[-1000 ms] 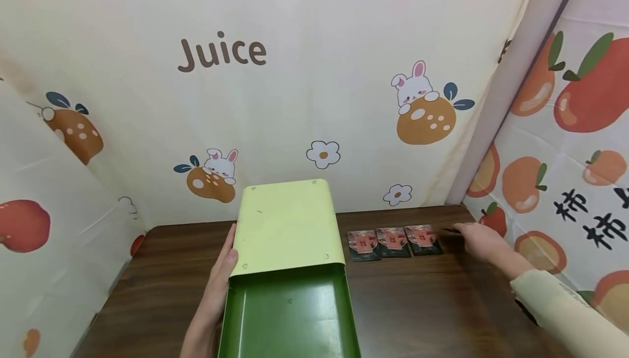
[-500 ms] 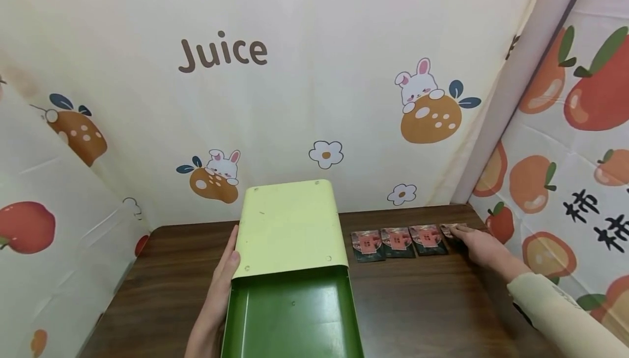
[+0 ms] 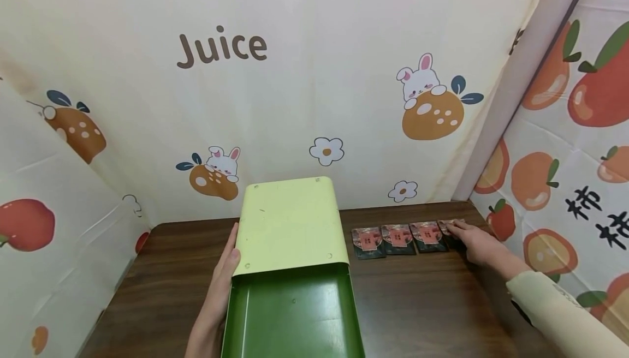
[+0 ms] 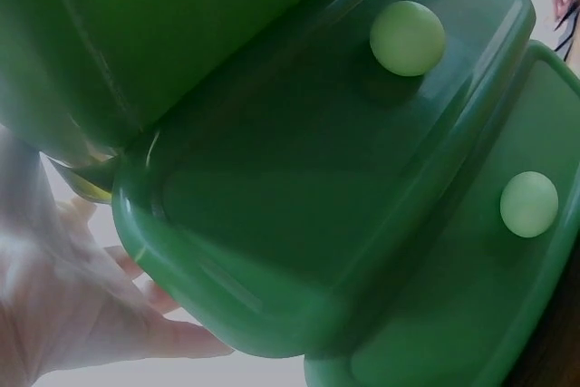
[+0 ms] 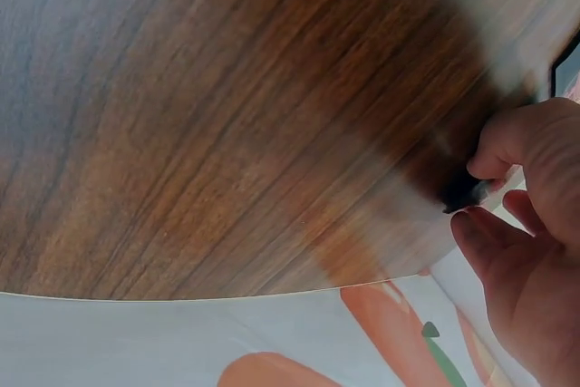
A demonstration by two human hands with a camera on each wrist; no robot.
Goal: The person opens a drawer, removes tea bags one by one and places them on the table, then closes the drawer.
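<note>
A small drawer cabinet (image 3: 290, 221) with a pale yellow shell stands on the table, its green drawer (image 3: 295, 317) pulled out toward me. My left hand (image 3: 216, 290) lies along the cabinet's left side with fingers extended. Two green drawer fronts with round pale knobs (image 4: 408, 38) fill much of the left wrist view, beside the open palm. At the far right my right hand (image 3: 481, 244) pinches a dark sachet (image 5: 464, 189) between thumb and fingers, mostly hidden by the hand. Three sachets (image 3: 398, 239) with pink labels lie in a row to its left.
The dark wood table (image 3: 417, 303) meets a printed cloth wall (image 3: 363, 101) at the back. Another cloth wall (image 3: 545, 194) with fruit prints rises on the right, close beyond my right hand. A third stands at the left.
The right hand has brought the sachet down and slightly left, to the right end of the row. The left hand stays against the cabinet. The view has shifted a little.
</note>
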